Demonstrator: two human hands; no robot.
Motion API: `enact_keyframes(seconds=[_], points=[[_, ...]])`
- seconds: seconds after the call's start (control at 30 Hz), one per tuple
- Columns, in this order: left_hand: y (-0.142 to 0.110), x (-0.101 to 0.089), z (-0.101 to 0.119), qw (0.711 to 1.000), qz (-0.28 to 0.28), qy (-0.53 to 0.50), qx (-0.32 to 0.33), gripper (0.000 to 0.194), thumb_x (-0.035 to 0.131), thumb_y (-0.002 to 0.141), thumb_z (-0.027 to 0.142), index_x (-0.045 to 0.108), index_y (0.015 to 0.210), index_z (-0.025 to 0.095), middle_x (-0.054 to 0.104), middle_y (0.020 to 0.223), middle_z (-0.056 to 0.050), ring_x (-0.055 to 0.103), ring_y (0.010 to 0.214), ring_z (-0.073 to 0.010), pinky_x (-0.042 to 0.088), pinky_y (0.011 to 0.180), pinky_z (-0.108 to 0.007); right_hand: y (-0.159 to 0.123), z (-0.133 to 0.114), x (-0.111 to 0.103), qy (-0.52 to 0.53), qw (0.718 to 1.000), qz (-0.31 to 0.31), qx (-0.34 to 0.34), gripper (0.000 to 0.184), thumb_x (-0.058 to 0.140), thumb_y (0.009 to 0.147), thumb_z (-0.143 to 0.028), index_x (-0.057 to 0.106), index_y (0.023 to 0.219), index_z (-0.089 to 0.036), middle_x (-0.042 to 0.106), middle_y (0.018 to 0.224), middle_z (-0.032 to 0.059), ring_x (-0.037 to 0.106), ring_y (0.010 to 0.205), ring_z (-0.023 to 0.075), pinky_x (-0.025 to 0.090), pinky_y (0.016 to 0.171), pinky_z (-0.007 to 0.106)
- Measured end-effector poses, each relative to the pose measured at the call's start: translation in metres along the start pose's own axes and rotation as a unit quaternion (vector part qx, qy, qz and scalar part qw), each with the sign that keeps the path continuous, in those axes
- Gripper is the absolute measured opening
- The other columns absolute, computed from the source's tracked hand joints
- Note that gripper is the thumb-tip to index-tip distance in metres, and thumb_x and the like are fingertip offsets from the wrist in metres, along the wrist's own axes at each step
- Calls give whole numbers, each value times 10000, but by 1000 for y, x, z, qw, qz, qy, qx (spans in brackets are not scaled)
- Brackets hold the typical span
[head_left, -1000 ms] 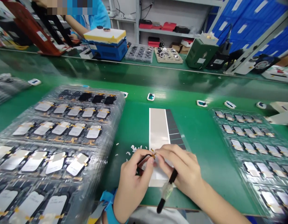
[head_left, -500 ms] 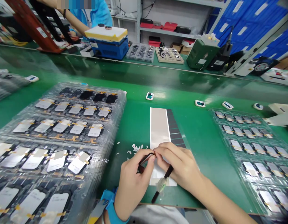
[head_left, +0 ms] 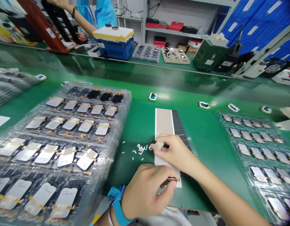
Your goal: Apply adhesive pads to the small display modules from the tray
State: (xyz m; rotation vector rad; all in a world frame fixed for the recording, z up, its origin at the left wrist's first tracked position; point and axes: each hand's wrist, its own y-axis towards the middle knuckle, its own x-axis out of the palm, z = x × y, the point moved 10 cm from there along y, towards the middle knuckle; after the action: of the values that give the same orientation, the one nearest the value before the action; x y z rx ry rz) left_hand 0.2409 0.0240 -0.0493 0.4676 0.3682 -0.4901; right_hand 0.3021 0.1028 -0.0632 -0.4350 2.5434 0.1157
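Observation:
My left hand (head_left: 147,191), with a blue wristband, is closed in a pinch on a small dark screen part (head_left: 171,180) near the front edge of the green bench. My right hand (head_left: 174,152) reaches forward over a white strip of backing sheet (head_left: 164,122). It grips a thin black tool (head_left: 160,144) whose tip points left at a scatter of small white scraps (head_left: 141,148). The two hands are apart.
A stack of clear trays of screen parts (head_left: 60,138) fills the left. Another clear tray (head_left: 257,141) lies at the right. Small white modules (head_left: 152,96) sit along the conveyor belt (head_left: 145,75). Across it, another person in blue (head_left: 97,14) works by a blue box (head_left: 114,42).
My hands have separated. The left drew the small part back toward me, while the right moved forward with the black tool to the white scraps.

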Motion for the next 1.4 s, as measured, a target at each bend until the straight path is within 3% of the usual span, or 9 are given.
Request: enact_keyframes(seconds=[0.1,0.2,0.33,0.43,0.7,0.97,1.13,1.27,1.4], points=[[-1,-2,-2,1000,-1,-20,-9,93,501,924,179,580,886,211,668,710,21,601,604,-135,412,614,-250,-2,8,1,1,1000,21,22,202,654,720,-100,521,600,-193,503,607,-51,433,570,94,319,555,234],[-5,-8,-6,997,18,-67,-25,50,521,939,203,550,976,222,632,752,22,569,610,-125,406,593,-234,-10,14,-5,24,998,47,39,220,677,764,-192,480,669,-212,466,597,-71,408,537,84,326,516,214],[-17,-17,-32,973,96,-166,-128,38,470,1027,259,476,1052,230,596,854,-2,557,681,-120,423,600,-212,-28,23,4,204,975,-1,93,238,691,820,-406,575,772,-204,550,628,-53,433,466,70,343,452,204],[-25,-17,-49,951,130,-200,-196,141,444,1053,360,452,1069,221,611,957,-51,583,767,-141,443,619,-223,-38,24,8,282,954,-14,104,301,724,787,-461,636,710,-184,567,585,-30,407,463,71,293,428,205],[-22,-12,-53,951,105,-185,-225,216,429,1047,442,453,1073,229,623,1027,-87,615,894,-190,471,636,-253,-42,28,-1,269,958,40,89,282,745,775,-450,718,692,-181,657,674,23,449,519,96,286,428,228],[-28,-4,-59,937,77,-230,-250,174,443,1048,417,423,1159,284,553,1037,-32,550,882,-154,468,753,-256,-46,14,-11,226,969,88,40,126,723,798,-280,743,728,-177,636,661,-1,304,442,47,214,405,219],[-23,-2,-58,930,83,-266,-240,134,447,1057,399,426,1103,275,498,915,17,514,775,-114,442,703,-216,-51,2,-16,180,976,120,-6,106,698,836,-224,734,741,-195,604,634,-24,362,479,64,267,437,222],[-21,1,-57,931,72,-266,-241,129,431,1064,383,424,1077,254,482,826,34,504,720,-113,437,666,-213,-60,5,-19,147,980,132,14,145,652,894,-266,701,771,-209,538,638,-23,464,566,107,317,468,230],[-18,2,-53,947,42,-215,-237,120,389,1076,353,427,1045,243,527,771,37,536,688,-122,435,656,-231,-90,5,-42,127,969,209,-32,354,439,1031,-335,663,778,-229,576,824,27,566,800,156,457,701,282]])
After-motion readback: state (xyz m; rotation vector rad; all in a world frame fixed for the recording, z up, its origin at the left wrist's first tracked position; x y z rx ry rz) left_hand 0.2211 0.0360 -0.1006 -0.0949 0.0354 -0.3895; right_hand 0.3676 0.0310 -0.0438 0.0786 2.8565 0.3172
